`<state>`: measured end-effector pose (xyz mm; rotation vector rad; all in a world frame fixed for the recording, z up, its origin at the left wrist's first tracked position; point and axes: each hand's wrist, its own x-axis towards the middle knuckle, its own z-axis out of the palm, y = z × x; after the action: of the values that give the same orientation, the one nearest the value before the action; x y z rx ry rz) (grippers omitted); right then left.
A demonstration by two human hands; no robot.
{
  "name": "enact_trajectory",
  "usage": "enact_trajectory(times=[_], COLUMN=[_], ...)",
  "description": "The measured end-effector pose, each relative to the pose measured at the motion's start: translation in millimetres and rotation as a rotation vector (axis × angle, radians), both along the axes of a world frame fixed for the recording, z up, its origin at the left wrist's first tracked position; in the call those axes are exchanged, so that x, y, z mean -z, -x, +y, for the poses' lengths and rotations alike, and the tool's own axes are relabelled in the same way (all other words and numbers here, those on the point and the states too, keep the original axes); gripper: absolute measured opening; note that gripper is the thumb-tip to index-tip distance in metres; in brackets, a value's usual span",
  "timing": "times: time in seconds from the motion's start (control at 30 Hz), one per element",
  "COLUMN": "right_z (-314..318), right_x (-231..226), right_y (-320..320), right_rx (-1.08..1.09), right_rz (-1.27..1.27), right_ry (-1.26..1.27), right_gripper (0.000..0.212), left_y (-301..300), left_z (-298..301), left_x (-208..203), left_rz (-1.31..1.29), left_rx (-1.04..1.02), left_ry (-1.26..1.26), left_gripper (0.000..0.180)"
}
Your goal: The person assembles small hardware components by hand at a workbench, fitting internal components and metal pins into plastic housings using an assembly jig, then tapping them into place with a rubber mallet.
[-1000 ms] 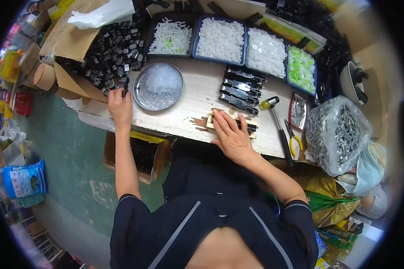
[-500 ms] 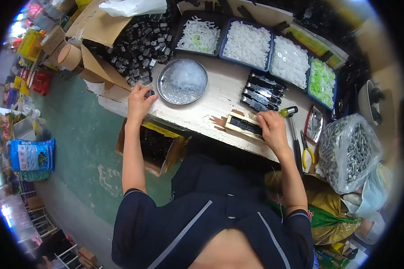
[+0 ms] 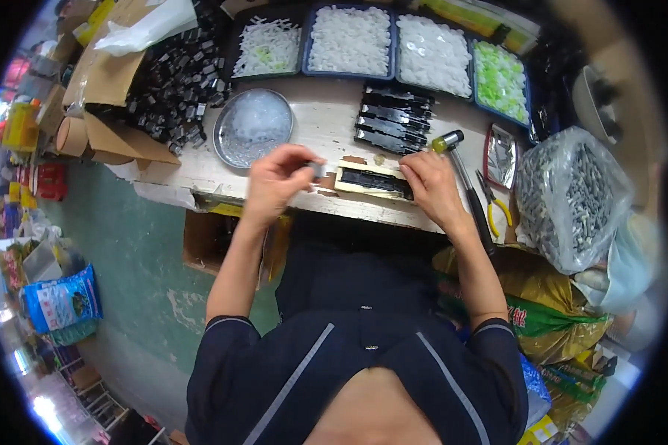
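Observation:
My left hand (image 3: pixel 278 182) pinches a small grey-and-black block (image 3: pixel 318 170) between thumb and fingers, just left of a cream rectangular holder (image 3: pixel 349 190). A long black plastic part (image 3: pixel 375 180) lies in the holder's slot. My right hand (image 3: pixel 432 184) grips the holder's right end, its fingertips by the end of the black part. Behind my left hand stands a round metal dish (image 3: pixel 234 153) with a whitish, wet-looking mass (image 3: pixel 263 115). Several black plastic parts (image 3: pixel 393 122) lie in a stack beyond the holder.
A heap of small black blocks (image 3: pixel 178 85) lies by an open carton (image 3: pixel 115 74). Trays of white pieces (image 3: pixel 349 37) and green pieces (image 3: pixel 499 78) line the back. On the right are a hammer (image 3: pixel 471 185), yellow-handled pliers (image 3: pixel 496 200) and a bag of grey parts (image 3: pixel 571 200).
My left hand has moved right, from beside the block heap to the holder's left end, carrying the small block. My right hand stays at the holder. The whole view has shifted.

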<state>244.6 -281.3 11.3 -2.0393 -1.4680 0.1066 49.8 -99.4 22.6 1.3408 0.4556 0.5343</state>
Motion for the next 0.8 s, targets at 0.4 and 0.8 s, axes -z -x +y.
enact_trajectory(times=[0.4,0.8], right_z=[-19,-16], right_x=[12,13], right_y=[6,3], right_rx=[0.039,0.008], right_rz=[-0.01,-0.021], right_ry=[-0.046,-0.048], right_gripper=[0.007,0.007], left_y=[-29,-40], left_z=[-29,-11], left_x=[33,30], left_rz=[0.213,0.301], left_rx=[0.002,0.078], left_ry=[-0.991,-0.346], left_gripper=[0.019,0.006])
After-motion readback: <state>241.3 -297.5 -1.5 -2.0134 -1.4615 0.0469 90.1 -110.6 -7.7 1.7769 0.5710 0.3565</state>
